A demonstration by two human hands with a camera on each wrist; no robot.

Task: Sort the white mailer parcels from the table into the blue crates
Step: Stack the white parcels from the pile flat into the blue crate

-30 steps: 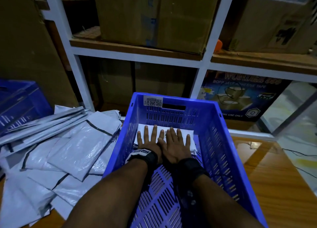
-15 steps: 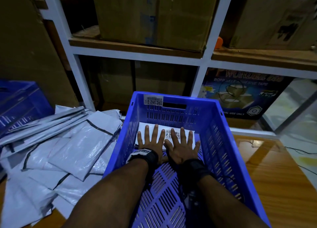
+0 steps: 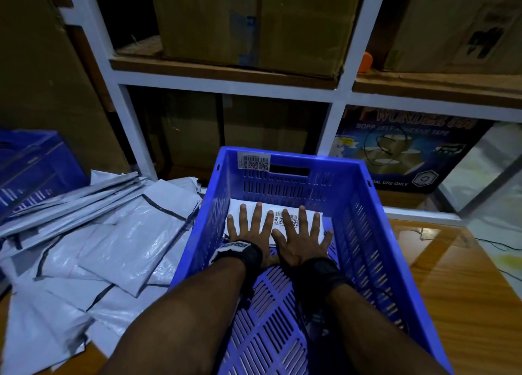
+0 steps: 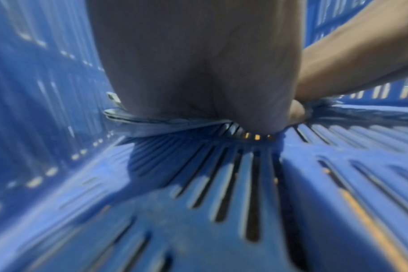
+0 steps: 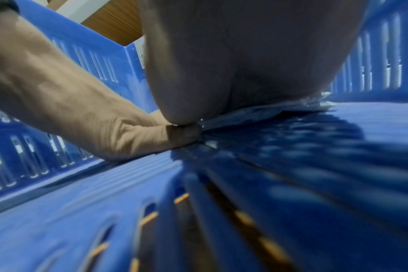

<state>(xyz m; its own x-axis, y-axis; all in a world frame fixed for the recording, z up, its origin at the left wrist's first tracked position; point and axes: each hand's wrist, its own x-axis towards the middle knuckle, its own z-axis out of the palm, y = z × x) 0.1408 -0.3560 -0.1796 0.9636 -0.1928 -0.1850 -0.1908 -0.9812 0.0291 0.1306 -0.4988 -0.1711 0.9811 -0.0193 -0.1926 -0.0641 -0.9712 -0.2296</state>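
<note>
A blue slotted crate (image 3: pixel 364 205) stands on the wooden table in front of me. A white mailer parcel (image 3: pixel 278 215) with a barcode label lies flat on the crate floor at its far end. Both hands press down on it with straight, spread fingers: my left hand (image 3: pixel 250 227) on its left half, my right hand (image 3: pixel 300 233) on its right half. The wrist views show each palm (image 4: pixel 198 73) (image 5: pixel 245 55) flat on the parcel's edge (image 4: pixel 151 123) (image 5: pixel 256 112) over the crate floor. A heap of white mailer parcels (image 3: pixel 93 233) lies on the table to the left.
A second blue crate (image 3: pixel 31 165) sits at far left behind the heap. A white shelf frame (image 3: pixel 336 120) with cardboard boxes (image 3: pixel 248 21) and a tape carton (image 3: pixel 401 154) rises just behind. Bare wooden table (image 3: pixel 466 290) shows right of the crate.
Both hands have spread their fingers wider and drawn slightly apart on the parcel, uncovering its barcode label. The crate and heap have not moved.
</note>
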